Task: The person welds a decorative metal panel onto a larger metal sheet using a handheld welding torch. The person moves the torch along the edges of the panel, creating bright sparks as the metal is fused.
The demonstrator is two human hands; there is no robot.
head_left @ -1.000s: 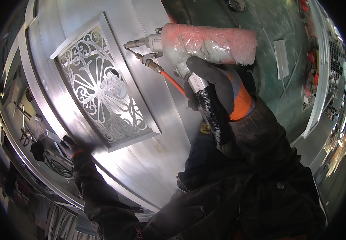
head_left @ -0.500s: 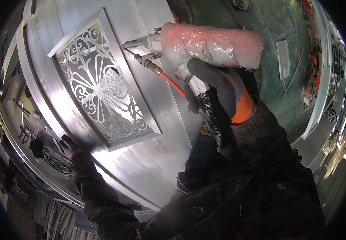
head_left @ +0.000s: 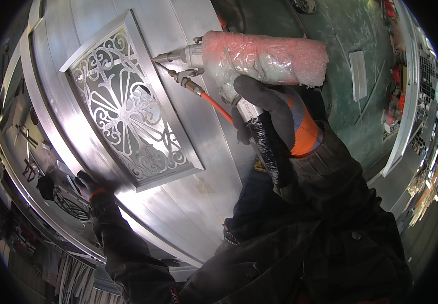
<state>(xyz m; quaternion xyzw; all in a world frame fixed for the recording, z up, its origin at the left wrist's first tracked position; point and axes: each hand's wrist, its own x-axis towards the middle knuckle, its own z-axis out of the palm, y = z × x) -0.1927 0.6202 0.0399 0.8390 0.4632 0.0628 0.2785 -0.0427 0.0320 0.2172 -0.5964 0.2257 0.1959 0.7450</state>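
My right hand (head_left: pixel 272 111), in a grey glove with an orange cuff, is closed round the handle of a welding gun (head_left: pixel 274 58). Pink and clear plastic wrap covers its body, and black tape its grip. The metal nozzle and a thin wire guide with an orange hose (head_left: pixel 215 106) meet at the raised frame of a silver metal door (head_left: pixel 198 190), where a small red spot shows. Inside that frame sits a scrollwork panel (head_left: pixel 125 109). Lower left, my gloved left hand (head_left: pixel 88 183) is curled at the door's outer edge, its fingers partly hidden.
A green surface (head_left: pixel 338 109) with a pale slatted strip (head_left: pixel 358 76) lies to the right. Metal profiles and loose parts line the far right rim. Below left, beyond the door, are a dark scrollwork piece (head_left: pixel 71 205) and many thin strips (head_left: pixel 74 273).
The welding gun's body and my right hand have shifted very slightly left, while the nozzle tip stays at the frame. My left hand keeps its place at the door's edge.
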